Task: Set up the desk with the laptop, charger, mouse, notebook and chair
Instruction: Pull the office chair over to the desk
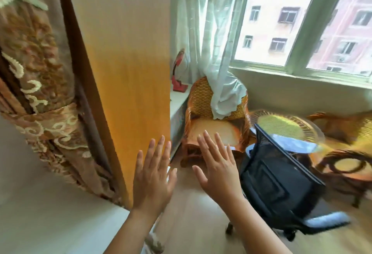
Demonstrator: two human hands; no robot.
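hands (153, 175) (218, 170) spread flat, black mesh chair (279, 181) upright, backrest facing camera

Two hands are showing, the left hand (152, 175) and the right hand (218, 168), both with fingers spread, holding nothing; one black mesh office chair (277, 179) is standing beside them; two wicker armchairs (203, 100) (346, 127) are sitting under the window, one round wicker table (281, 125) is standing between them, and one red desk lamp (178, 74) is standing on the ledge

Bright daylight from window (302, 22); motion blur right, wide-angle edge distortion.
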